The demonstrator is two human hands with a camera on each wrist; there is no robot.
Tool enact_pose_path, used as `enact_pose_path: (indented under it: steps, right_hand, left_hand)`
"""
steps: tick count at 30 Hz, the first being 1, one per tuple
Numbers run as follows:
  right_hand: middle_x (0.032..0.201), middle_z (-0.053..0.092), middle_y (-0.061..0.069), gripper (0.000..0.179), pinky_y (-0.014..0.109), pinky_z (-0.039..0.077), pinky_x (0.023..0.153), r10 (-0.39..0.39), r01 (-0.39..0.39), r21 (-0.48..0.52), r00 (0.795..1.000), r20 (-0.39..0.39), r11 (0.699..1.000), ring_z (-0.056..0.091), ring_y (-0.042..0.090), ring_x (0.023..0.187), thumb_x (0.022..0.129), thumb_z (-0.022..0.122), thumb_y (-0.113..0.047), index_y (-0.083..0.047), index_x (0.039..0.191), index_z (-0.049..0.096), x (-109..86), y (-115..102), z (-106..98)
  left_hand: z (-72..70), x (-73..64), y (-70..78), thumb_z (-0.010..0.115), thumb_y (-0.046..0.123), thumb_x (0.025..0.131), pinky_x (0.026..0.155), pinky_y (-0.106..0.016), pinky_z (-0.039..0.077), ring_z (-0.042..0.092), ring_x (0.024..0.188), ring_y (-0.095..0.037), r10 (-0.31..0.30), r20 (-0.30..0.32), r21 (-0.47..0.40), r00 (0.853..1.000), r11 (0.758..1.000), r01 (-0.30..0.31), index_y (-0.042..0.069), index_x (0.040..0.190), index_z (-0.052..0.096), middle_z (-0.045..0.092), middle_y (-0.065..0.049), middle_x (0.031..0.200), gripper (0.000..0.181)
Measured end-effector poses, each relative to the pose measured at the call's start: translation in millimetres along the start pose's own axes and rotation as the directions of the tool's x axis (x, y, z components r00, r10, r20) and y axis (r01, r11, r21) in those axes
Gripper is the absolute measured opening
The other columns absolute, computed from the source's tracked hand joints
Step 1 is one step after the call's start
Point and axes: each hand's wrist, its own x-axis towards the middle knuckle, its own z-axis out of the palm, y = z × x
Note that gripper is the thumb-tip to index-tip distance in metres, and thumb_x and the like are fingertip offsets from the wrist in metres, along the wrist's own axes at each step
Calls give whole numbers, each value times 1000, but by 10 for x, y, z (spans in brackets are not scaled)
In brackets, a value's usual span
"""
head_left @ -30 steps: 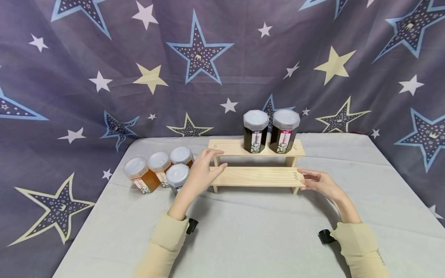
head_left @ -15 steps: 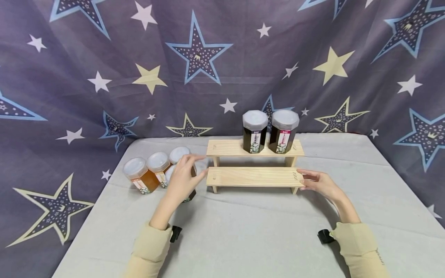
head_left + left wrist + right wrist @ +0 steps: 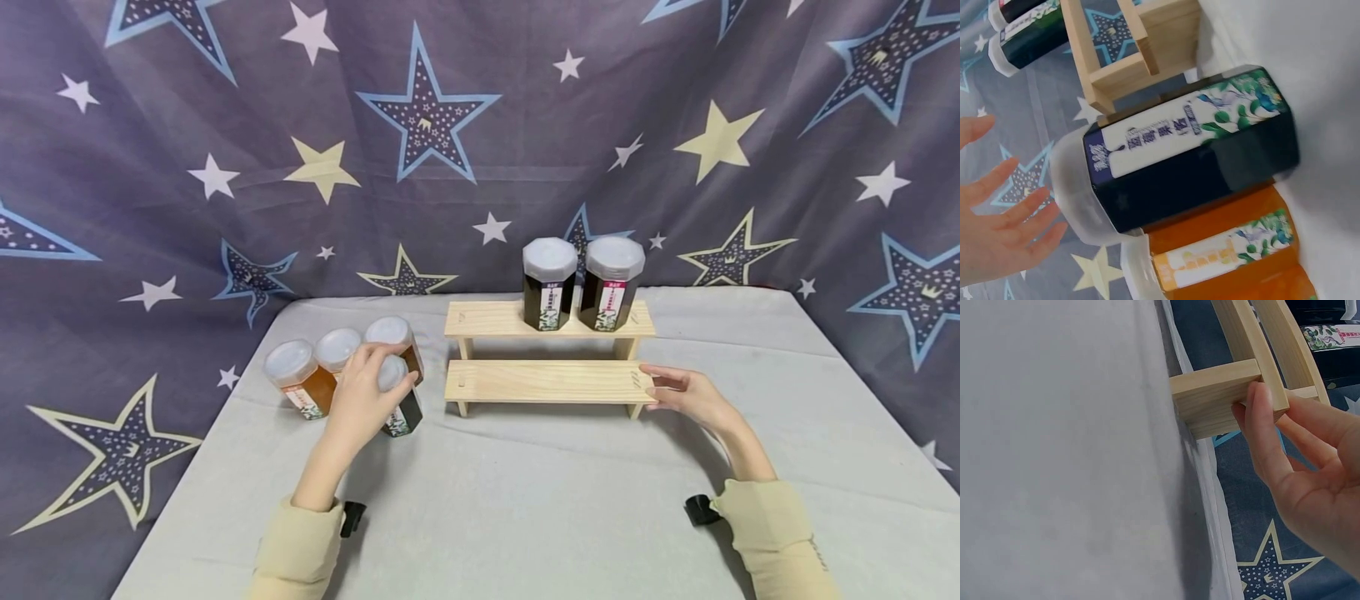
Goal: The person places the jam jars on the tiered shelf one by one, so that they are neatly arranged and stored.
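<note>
My left hand [image 3: 360,402] is at the lid of a dark jar [image 3: 405,417] standing on the cloth left of a two-step wooden shelf [image 3: 547,381]. In the left wrist view, the fingers of that hand [image 3: 1007,231] are spread beside the pale lid [image 3: 1079,187], not curled round it. The jar's label [image 3: 1160,134] faces that camera. At the right end of the lower step, my right hand [image 3: 697,402] pinches the board between thumb and fingers. The right wrist view shows this hand [image 3: 1310,456] at the board's corner [image 3: 1272,394].
Two dark jars [image 3: 550,283] with pale lids stand on the upper step. Amber jars [image 3: 311,392] are grouped close around the left hand, partly hidden by it. A star-patterned curtain [image 3: 480,150] hangs behind the table [image 3: 525,508].
My left hand has moved left and down from the shelf's left end to the near dark jar. The right hand keeps its place on the lower step.
</note>
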Motion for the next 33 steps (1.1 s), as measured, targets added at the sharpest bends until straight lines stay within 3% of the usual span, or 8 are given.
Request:
enact_pose_path:
  steps: [16,23,33]
  right_hand:
    - [119,41,38,51,33,49,76,7,-7,3,1000,0,1000,61,6,83,85,52,1,18,127,29,-1,0,1]
    - [118,43,36,50,32,49,75,1,-1,-1,1000,1,1000,61,6,83,85,52,1,18,127,29,2,4,1]
    - [120,38,40,49,31,49,74,2,-2,0,1000,-5,1000,61,6,83,85,51,3,19,127,29,-7,-14,14]
  left_hand:
    - [16,-162,-218,67,28,76,88,-51,28,39,107,-35,-76,-37,25,996,997,77,5,116,52,41,-19,116,49]
    - [49,-207,-291,69,26,75,82,-51,32,42,100,-37,-70,-52,53,996,996,73,3,117,51,40,-22,111,51]
    - [95,-219,-352,68,28,77,85,-52,34,41,102,-39,-157,27,34,987,987,156,2,122,46,38,-24,112,57]
